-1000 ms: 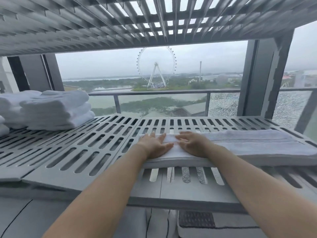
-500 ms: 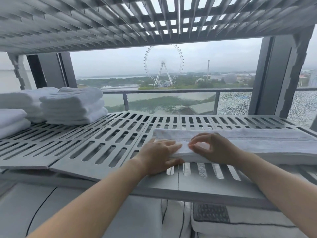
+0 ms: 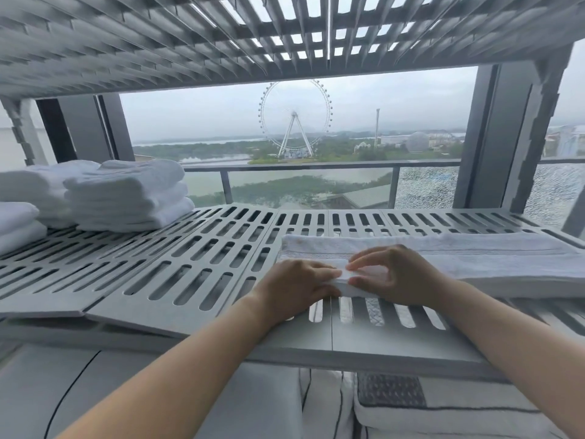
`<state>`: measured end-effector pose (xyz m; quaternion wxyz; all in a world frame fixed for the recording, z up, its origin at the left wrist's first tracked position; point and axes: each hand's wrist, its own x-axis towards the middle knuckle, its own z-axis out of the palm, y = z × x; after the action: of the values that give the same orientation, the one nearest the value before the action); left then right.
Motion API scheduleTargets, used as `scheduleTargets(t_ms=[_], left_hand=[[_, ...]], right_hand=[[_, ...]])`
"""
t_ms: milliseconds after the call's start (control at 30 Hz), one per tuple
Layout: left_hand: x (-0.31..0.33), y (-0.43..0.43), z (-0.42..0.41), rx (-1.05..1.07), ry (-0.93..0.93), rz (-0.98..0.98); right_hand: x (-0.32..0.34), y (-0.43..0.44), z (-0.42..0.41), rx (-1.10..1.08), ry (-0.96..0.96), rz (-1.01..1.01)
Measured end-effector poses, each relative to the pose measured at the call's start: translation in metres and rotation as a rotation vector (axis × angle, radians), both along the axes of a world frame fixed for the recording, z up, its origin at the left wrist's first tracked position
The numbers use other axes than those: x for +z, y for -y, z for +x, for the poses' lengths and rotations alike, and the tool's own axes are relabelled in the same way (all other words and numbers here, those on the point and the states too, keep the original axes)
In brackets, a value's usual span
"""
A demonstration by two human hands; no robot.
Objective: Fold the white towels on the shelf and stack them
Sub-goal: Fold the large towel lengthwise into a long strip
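Lying lengthwise along the front right of the grey shelf (image 3: 190, 264) is the white towel (image 3: 474, 258), a long, narrow band of soft terry folded into several layers, with a woven stripe running along its length. Its near edge shows as a thick, flat stack of plies. Both of the person's hands meet at its left end. The left hand (image 3: 294, 285) is knuckles up with the fingers curled onto the near left corner, gripping it. The right hand (image 3: 399, 277) pinches the same folded edge just beside it, with fingers (image 3: 370, 258) arched over the top and the thumb underneath. The shelf itself is hard moulded plastic made of flat panels, pierced with rows of rounded oblong slots. Well apart on the left of it sits a stack of folded towels (image 3: 126, 194), plump and rounded at the folds, with a second pile (image 3: 38, 185) just behind it and a third pile (image 3: 15, 226) at the left edge. Overhead is the upper shelf (image 3: 190, 42), seen from below as a ribbed plastic grid with light coming through. Under the working shelf lies pale bedding (image 3: 443, 410) with dark piping and a mesh-textured patch. Beyond the rack runs a metal and glass railing (image 3: 316, 167). Past it, a slender white Ferris wheel (image 3: 296, 118) stands on an A-shaped frame under a grey sky.
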<state>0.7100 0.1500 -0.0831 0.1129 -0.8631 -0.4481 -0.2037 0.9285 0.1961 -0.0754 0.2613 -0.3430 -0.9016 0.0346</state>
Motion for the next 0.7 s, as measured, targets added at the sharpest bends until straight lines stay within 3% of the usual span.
scheduleTargets(t_ms=[267,433,567,700], left_hand=[[0.017,-0.022,-0.015,0.196,-0.088,-0.154],[0.018,-0.024,-0.009,0.247,-0.162,-0.133],[0.016,-0.025,0.019,0.150,-0.040,-0.170],[0.011,-0.034,0.041,0.117,-0.051,-0.184]], right_hand=[[0.007,-0.017,-0.034,-0.144,0.314,-0.038],[0.007,-0.019,-0.013,-0.174,0.260,-0.112],[0.007,-0.026,0.001,-0.185,0.087,-0.166],[0.016,-0.021,0.015,-0.155,0.187,-0.232]])
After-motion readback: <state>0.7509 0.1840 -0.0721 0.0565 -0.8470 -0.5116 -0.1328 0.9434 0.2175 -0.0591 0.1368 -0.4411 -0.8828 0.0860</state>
